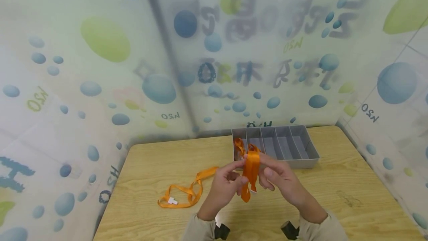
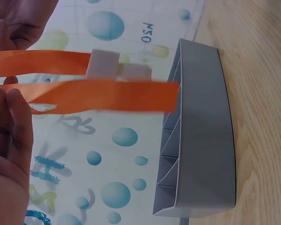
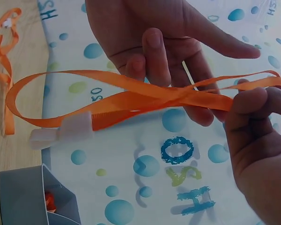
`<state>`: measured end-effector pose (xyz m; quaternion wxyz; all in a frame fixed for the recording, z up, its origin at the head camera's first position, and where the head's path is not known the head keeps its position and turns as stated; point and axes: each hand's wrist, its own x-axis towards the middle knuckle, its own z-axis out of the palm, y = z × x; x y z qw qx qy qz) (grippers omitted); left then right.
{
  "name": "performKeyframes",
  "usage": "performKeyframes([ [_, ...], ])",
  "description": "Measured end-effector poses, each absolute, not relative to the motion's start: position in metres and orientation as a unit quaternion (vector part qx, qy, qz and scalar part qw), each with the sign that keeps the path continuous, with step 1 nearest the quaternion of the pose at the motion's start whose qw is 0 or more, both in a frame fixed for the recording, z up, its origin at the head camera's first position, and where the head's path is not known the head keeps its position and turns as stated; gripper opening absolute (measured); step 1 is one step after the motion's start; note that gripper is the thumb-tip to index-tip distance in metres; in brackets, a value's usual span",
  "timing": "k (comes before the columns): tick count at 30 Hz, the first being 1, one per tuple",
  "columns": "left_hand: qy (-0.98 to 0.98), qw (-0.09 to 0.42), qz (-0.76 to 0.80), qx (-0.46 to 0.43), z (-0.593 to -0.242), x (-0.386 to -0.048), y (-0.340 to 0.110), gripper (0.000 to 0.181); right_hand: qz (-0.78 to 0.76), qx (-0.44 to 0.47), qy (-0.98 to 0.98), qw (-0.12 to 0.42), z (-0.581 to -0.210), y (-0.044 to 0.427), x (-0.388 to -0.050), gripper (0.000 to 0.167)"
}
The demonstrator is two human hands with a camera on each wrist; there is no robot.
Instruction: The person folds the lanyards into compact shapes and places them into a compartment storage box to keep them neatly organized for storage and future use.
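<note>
One wooden table (image 1: pixel 143 163) spreads before me, with a grey divided tray (image 1: pixel 302 163) towards its far edge. My left hand (image 1: pixel 222 187) holds the folded orange ribbon (image 1: pixel 252 163) in a narrow pinch, raised above the wood on the near side of the tray; my right hand (image 1: pixel 285 179) touches its upper end, though I cannot tell whether it grips. For tidy loops, I'd judge, the left pinch needs to be firm, the layers flat and edge to edge, and the white clip (image 2: pixel 102 64) left outside the folds.

Bubble-printed backdrop (image 1: pixel 207 66) behind wooden table (image 1: pixel 143 172)
</note>
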<state>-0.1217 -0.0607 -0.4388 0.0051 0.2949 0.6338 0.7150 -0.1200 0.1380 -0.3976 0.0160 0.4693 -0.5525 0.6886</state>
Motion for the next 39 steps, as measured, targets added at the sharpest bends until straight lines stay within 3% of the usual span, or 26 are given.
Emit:
performKeyframes([
  [5, 0.642, 0.011, 0.714, 0.278, -0.44, -0.121, -0.06, 0.066, 0.679, 0.478, -0.556, 0.035, -0.397, 0.136, -0.12, 0.04],
  [18, 0.66, -0.049, 0.695, 0.281, -0.446, -0.124, -0.057, 0.04, 0.695, 0.455, -0.557, 0.006, -0.392, 0.134, -0.118, 0.041],
  [24, 0.67, -0.063, 0.692, 0.262, -0.444, -0.125, -0.057, 0.027, 0.691, 0.476, -0.544, 0.012, -0.392, 0.133, -0.118, 0.041],
  [39, 0.708, -0.158, 0.639, 0.255, -0.439, -0.132, -0.059, 0.008, 0.695, 0.478, -0.537, 0.016, -0.397, 0.132, -0.114, 0.042],
])
